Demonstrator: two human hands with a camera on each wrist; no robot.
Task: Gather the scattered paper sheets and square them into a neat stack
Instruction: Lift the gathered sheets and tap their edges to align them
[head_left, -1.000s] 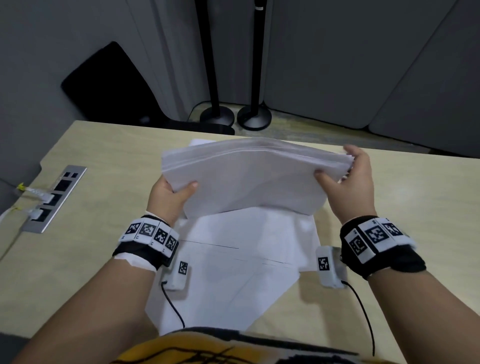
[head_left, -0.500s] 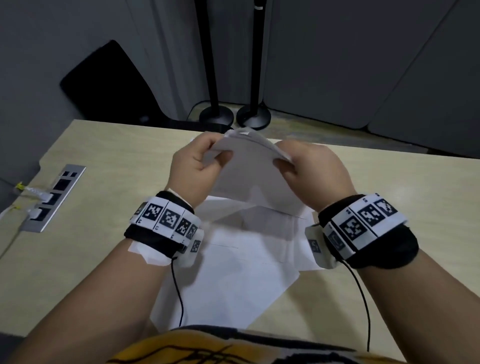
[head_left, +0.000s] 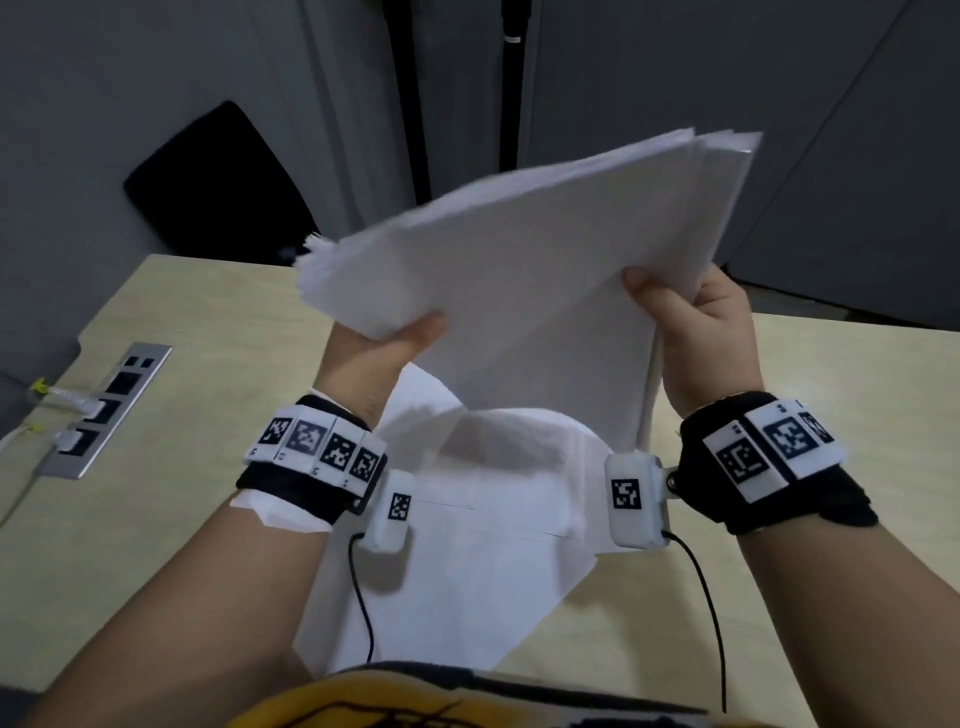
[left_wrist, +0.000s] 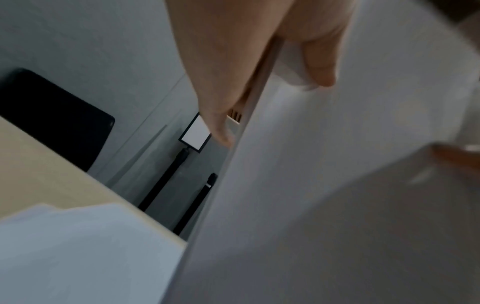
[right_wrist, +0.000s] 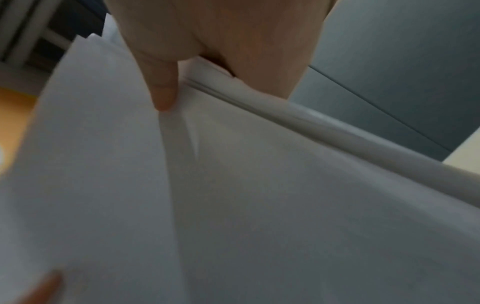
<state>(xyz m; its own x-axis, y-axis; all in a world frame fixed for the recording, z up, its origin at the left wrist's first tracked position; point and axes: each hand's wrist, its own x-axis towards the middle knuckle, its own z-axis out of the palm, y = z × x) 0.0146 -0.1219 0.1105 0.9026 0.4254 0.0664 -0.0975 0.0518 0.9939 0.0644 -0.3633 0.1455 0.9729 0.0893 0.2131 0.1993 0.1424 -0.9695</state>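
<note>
A thick bundle of white paper sheets (head_left: 524, 270) is held up above the table, tilted, its right corner highest. My left hand (head_left: 384, 343) grips its lower left edge, thumb on the near face. My right hand (head_left: 691, 322) grips its right edge, thumb on the near face. The left wrist view shows the left hand (left_wrist: 262, 61) clamped on the bundle's edge (left_wrist: 337, 185); the right wrist view shows the right hand (right_wrist: 207, 51) pinching the bundle (right_wrist: 259, 205). Several loose white sheets (head_left: 467, 545) lie overlapping on the beige table (head_left: 156, 545) below.
A metal socket panel (head_left: 106, 410) with plugged cables is set into the table at the left. Two black stand poles (head_left: 511, 78) and a dark chair back (head_left: 218, 176) stand beyond the far table edge. Grey partition walls are behind.
The bundle went from level to turned nearly on edge between close hands; now it is raised higher and spread wide again, tilted up to the right, hands apart on its edges.
</note>
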